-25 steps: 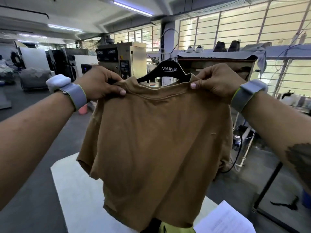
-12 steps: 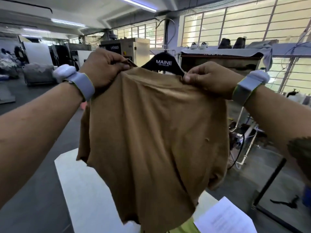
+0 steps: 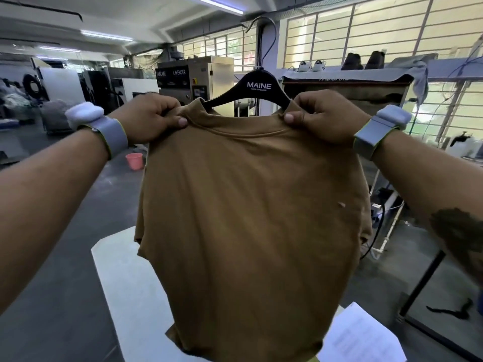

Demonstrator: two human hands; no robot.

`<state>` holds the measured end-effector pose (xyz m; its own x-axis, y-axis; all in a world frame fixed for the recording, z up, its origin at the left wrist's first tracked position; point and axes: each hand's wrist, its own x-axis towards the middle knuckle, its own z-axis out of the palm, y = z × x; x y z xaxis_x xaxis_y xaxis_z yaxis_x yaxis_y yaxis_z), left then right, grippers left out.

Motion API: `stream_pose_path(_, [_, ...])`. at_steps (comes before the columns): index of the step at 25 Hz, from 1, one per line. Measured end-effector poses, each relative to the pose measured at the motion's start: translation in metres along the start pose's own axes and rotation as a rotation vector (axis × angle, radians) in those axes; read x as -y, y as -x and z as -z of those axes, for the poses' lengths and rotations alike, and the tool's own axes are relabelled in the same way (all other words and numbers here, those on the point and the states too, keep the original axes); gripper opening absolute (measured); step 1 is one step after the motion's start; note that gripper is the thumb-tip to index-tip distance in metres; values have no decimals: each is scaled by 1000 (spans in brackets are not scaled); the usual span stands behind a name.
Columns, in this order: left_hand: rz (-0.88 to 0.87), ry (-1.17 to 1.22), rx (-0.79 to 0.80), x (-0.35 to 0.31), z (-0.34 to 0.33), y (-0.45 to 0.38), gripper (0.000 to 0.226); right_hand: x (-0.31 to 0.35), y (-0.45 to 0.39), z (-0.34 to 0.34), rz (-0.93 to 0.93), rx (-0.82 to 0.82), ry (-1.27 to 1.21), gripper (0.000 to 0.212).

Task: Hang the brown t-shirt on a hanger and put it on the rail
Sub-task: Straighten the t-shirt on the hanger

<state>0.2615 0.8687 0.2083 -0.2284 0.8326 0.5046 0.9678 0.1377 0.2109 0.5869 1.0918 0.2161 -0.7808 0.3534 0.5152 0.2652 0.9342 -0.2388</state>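
Note:
The brown t-shirt [image 3: 248, 218] hangs in front of me on a black hanger [image 3: 258, 86] marked MAINE, whose top and wire hook stick out above the collar. My left hand [image 3: 151, 118] pinches the left shoulder of the shirt beside the collar. My right hand [image 3: 321, 116] pinches the right shoulder the same way. Both arms are stretched out and hold the shirt up in the air. No rail shows in this view.
A white padded table [image 3: 125, 283] lies below the shirt, with a sheet of paper [image 3: 363, 335] at its right. A pink bucket [image 3: 134, 161] stands on the floor. Laundry machines [image 3: 193, 79] stand behind. A black metal frame [image 3: 423, 283] is at the right.
The shirt was tilted forward over the hanger half a second ago; now it hangs flatter with the collar seated lower and more of the hanger showing. Both hands kept their grip.

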Motion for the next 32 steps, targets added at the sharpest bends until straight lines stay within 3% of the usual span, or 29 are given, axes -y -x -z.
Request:
stream_pose_path(5, [145,226,-170,40,-5,4,18,-13,-15,5,-134,220,10,29])
stream_pose_path(9, [202,229,-273,67,8,16,25,-41,-2,-19,-278,297,-310,13])
stream_pose_path(12, [218,264,-351,77,20,20,30,-46,10,-41,-275,341,-471,34])
stream_pose_path(15, [229,194,-379,87,38,22,35,-52,20,-57,-228,426,-312,31])
stream_pose_path(17, [231,164,-351,94,49,26,37,-61,24,-55,-262,305,-272,13])
stream_pose_path(19, [216,239,-344,102,56,31,43,-71,27,-47,-313,35,-545,20])
stream_pose_path(21, [195,315,-366,105,60,36,46,-79,28,-42,-296,-132,-732,34])
stream_pose_path(25, [176,285,-336,100,54,42,37,-81,20,-32,-269,-406,-723,32])
stream_pose_path(28, [183,259,-295,93,51,47,17,-87,16,-19,-258,-414,-563,31])
stream_pose_path(32, [189,251,-314,83,51,53,18,-87,13,-16,-240,-381,-326,20])
